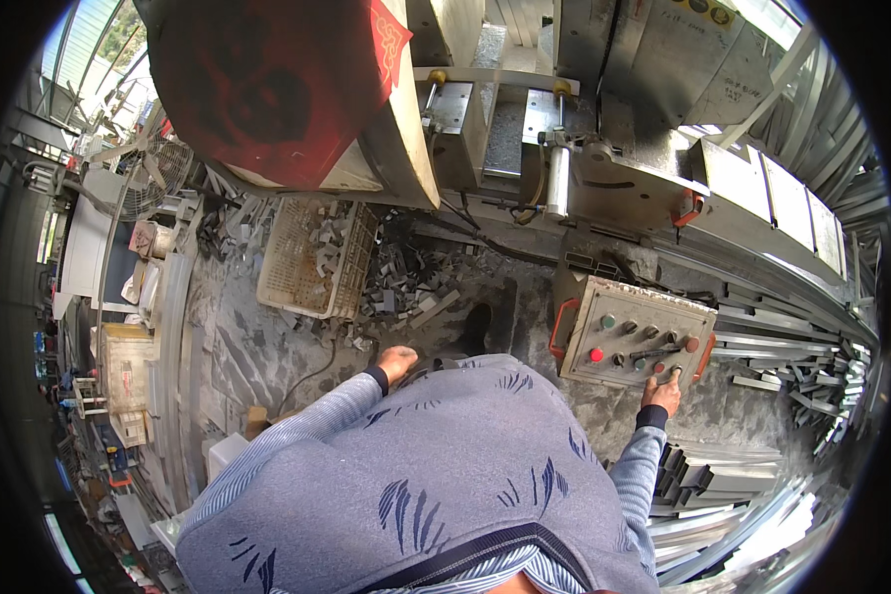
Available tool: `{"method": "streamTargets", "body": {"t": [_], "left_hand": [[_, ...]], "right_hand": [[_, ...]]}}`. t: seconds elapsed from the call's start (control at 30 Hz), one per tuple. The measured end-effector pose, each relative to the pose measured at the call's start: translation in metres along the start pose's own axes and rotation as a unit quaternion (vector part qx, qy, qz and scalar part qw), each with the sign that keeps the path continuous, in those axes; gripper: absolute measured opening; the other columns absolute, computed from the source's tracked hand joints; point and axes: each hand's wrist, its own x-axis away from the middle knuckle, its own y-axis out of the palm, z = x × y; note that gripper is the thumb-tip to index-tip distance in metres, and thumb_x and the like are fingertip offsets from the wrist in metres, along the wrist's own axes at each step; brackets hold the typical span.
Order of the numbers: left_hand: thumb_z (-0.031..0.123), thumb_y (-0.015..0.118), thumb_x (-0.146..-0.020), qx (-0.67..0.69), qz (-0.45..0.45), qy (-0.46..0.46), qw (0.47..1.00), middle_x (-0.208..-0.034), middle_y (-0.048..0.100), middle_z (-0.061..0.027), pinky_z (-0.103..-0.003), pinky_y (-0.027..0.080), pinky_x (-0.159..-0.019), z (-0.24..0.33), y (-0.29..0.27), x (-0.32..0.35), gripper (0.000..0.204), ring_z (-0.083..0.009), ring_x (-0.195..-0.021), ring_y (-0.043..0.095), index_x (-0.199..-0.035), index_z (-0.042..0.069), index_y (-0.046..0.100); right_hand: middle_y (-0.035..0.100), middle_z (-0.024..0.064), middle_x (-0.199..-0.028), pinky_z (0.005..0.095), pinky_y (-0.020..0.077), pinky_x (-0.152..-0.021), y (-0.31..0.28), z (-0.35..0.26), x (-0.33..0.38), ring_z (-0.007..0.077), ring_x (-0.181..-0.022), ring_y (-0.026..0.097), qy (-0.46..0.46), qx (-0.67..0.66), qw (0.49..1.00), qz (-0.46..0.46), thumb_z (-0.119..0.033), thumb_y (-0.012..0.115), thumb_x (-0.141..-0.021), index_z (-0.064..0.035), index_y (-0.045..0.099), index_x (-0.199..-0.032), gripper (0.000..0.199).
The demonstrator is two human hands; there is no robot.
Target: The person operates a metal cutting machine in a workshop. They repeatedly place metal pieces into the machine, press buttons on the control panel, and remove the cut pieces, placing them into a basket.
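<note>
Your right hand [661,392] reaches up to the lower right corner of the grey control box [636,344], its fingertips [674,374] touching a knob there; the grip pinches nothing, with fingers pressed loosely together as far as the small view shows. The box stands tilted just ahead of you, its red button [596,354] left of your fingers. Your left hand [397,362] hangs empty at your front, half curled, above the floor strewn with metal offcuts [406,287] beside a plastic crate [317,257].
</note>
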Motion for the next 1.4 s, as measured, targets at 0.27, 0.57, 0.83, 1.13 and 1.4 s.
{"method": "streamTargets", "body": {"t": [0.27,0.57,0.83,1.13,1.4], "left_hand": [[0.018,0.064,-0.082,0.042,-0.003,-0.022,0.999,-0.098,0.065,-0.0096,-0.033,0.053,-0.073,-0.022,0.001,-0.011,0.027,-0.02,-0.087,0.063,-0.102,0.0,0.063],[0.018,0.063,-0.083,0.069,-0.014,-0.046,0.996,-0.101,0.064,-0.0098,-0.033,0.053,-0.074,-0.009,-0.003,-0.007,0.028,-0.0201,-0.09,0.062,-0.103,-0.001,0.063],[0.019,0.062,-0.083,0.049,-0.011,-0.051,0.997,-0.1,0.065,-0.01,-0.032,0.052,-0.074,-0.001,-0.004,-0.006,0.028,-0.0199,-0.089,0.062,-0.103,0.0,0.063],[0.021,0.064,-0.08,-0.001,0.015,-0.025,1.0,-0.093,0.068,-0.0099,-0.03,0.05,-0.076,0.008,-0.005,0.002,0.028,-0.017,-0.084,0.063,-0.099,0.001,0.065],[0.02,0.064,-0.08,0.022,0.013,-0.025,0.999,-0.088,0.068,-0.0068,-0.028,0.049,-0.072,0.001,0.0,-0.01,0.024,-0.0144,-0.079,0.062,-0.096,0.002,0.066]], "right_hand": [[0.062,0.0265,-0.089,0.0458,0.048,-0.076,-0.002,-0.004,0.001,0.0407,-0.083,0.06,0.009,-0.013,1.0,-0.002,-0.025,0.063,-0.071,-0.0073,0.039,-0.134,0.07],[0.062,0.0264,-0.092,0.0453,0.0478,-0.077,-0.003,-0.006,0.003,0.0407,-0.085,0.06,0.01,-0.02,1.0,-0.002,-0.025,0.063,-0.072,-0.0063,0.039,-0.133,0.069],[0.062,0.0269,-0.091,0.0446,0.0476,-0.078,0.005,-0.003,0.002,0.041,-0.085,0.06,0.002,-0.022,1.0,0.016,-0.026,0.063,-0.073,-0.0069,0.038,-0.134,0.069],[0.061,0.0278,-0.097,0.0447,0.0468,-0.08,-0.002,-0.009,0.005,0.0409,-0.089,0.059,0.03,-0.038,0.999,-0.009,-0.027,0.064,-0.07,-0.0078,0.04,-0.134,0.07],[0.061,0.0282,-0.095,0.0448,0.0469,-0.08,0.001,-0.008,0.004,0.0416,-0.088,0.059,0.019,-0.025,1.0,-0.002,-0.027,0.062,-0.072,-0.0074,0.037,-0.135,0.071]]}}
